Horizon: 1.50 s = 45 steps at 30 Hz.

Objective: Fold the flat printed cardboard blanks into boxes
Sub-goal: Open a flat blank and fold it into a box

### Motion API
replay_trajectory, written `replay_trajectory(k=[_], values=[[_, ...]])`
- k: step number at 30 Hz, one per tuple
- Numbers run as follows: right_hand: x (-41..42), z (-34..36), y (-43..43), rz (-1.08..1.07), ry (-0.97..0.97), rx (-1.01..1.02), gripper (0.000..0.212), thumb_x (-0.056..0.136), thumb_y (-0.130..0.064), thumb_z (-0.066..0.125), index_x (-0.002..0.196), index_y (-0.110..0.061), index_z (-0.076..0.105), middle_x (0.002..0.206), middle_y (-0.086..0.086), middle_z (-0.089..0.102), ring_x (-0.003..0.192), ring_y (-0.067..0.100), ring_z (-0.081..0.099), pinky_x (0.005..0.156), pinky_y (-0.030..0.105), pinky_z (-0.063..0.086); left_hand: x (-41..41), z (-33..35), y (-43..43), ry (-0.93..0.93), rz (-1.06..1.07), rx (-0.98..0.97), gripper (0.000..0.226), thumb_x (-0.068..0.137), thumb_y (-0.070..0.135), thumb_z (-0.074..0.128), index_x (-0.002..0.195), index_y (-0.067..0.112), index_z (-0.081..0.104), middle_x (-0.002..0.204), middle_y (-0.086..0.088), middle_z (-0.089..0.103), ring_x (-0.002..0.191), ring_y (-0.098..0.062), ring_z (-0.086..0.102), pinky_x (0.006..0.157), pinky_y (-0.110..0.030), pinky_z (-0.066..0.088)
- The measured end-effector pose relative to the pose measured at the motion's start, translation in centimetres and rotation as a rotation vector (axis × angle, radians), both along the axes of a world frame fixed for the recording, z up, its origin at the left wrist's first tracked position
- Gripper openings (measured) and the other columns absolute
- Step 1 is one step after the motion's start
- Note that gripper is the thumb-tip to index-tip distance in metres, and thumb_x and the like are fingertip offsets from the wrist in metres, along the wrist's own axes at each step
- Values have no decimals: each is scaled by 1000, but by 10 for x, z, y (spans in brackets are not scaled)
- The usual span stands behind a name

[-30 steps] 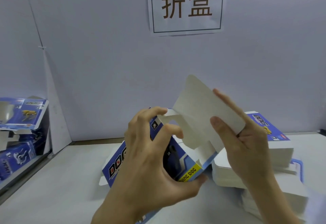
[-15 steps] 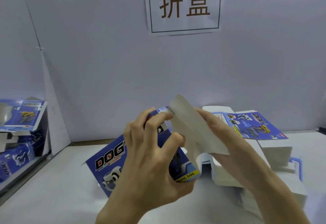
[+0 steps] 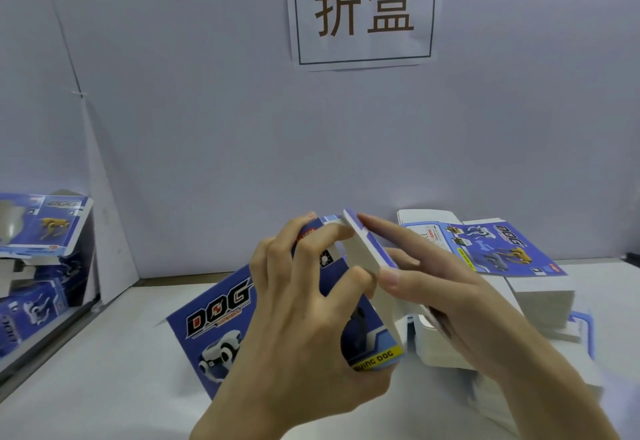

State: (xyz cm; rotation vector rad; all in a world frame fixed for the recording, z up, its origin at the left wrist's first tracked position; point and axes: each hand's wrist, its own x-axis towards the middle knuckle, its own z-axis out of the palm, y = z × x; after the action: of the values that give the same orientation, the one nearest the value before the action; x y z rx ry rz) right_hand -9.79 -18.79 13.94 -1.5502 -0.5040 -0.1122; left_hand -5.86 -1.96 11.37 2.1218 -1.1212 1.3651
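Open bench (image 3: 114, 363) front-left, from the box blank (image 3: 221, 315) out to the left edge: free lane for a hand. Right side blocked by the stack of flat blanks (image 3: 540, 294), just beside the right hand (image 3: 446, 304). Finished boxes (image 3: 41, 252) piled at far left against the side panel (image 3: 104, 231). Back wall (image 3: 242, 127) closes off the rear; narrow bare strip between it and both hands. Left hand (image 3: 304, 321) fills centre.

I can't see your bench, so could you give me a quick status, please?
Left hand grips blue box. Right hand presses end flap down. Nothing in the way.
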Motion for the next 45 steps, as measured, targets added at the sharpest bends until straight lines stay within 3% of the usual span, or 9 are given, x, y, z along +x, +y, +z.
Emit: replay_trajectory(k=[4, 10, 13, 17, 20, 24, 28, 37, 45], values=[[4, -2, -4, -191, -43, 68, 33, 77, -36, 56, 105, -51, 67, 104, -8, 74, 96, 13, 70, 71, 24, 55, -1, 2, 2, 20, -41, 1, 60, 54, 58, 75, 97, 28, 46, 134, -4, 38, 132, -32, 34, 102, -44, 25], [0, -4, -11, -288, -47, 5, 47, 56, -80, 66, 100, -63, 64, 101, -27, 70, 97, -5, 65, 82, 25, 51, -1, 1, 0, 23, -32, 10, 62, 52, 57, 78, 96, 28, 45, 136, -4, 36, 133, -32, 32, 102, -47, 27], [0, 1, -3, -297, -71, -3, 9, 76, -62, 66, 83, -67, 65, 83, -33, 69, 79, -14, 64, 64, 7, 49, -1, 1, 2, 43, -47, 7, 61, 53, 58, 77, 96, 28, 46, 135, -3, 36, 134, -30, 31, 103, -46, 28], [2, 0, -7, -397, -52, 40, 17, 78, -54, 64, 65, -65, 65, 69, -33, 66, 67, -16, 62, 65, 22, 48, 1, 0, 2, 48, -42, 27, 64, 53, 61, 77, 97, 29, 44, 135, -2, 35, 134, -28, 31, 102, -45, 28], [1, 1, -8, -227, -25, 86, 28, 78, -39, 50, 69, -53, 72, 67, -21, 69, 62, -7, 64, 56, 10, 48, 2, -2, -1, 33, -23, 14, 63, 53, 60, 78, 95, 27, 44, 134, -3, 35, 132, -30, 32, 101, -47, 31], [-1, 2, -2, -106, -105, -24, 36, 84, -31, 50, 106, -55, 67, 106, -24, 71, 100, -7, 64, 74, 4, 46, 3, -2, -1, 27, -8, -44, 62, 54, 59, 76, 94, 26, 44, 133, -5, 36, 131, -34, 35, 99, -51, 33], [-1, 0, 9, -73, -138, -31, 41, 91, -22, 54, 128, -37, 61, 115, -8, 72, 103, 12, 69, 78, 17, 53, 4, -2, 2, 24, -14, -117, 60, 56, 57, 75, 97, 27, 44, 136, -5, 25, 134, -35, 31, 93, -57, 42], [1, 1, 17, -230, -181, 64, 22, 77, -29, 76, 98, -28, 70, 100, 0, 76, 92, 18, 73, 69, 30, 60, 3, -6, -2, 66, -64, -145, 51, 63, 60, 65, 99, 31, 43, 140, -1, 14, 129, -34, 39, 81, -51, 54], [5, -6, 15, -331, -222, -37, 24, 73, -41, 73, 97, -37, 75, 117, -16, 66, 111, 4, 63, 80, 22, 56, 3, -8, -6, 59, -139, -213, 65, 60, 54, 74, 108, 26, 41, 140, 1, 20, 133, -33, 37, 83, -52, 53]])
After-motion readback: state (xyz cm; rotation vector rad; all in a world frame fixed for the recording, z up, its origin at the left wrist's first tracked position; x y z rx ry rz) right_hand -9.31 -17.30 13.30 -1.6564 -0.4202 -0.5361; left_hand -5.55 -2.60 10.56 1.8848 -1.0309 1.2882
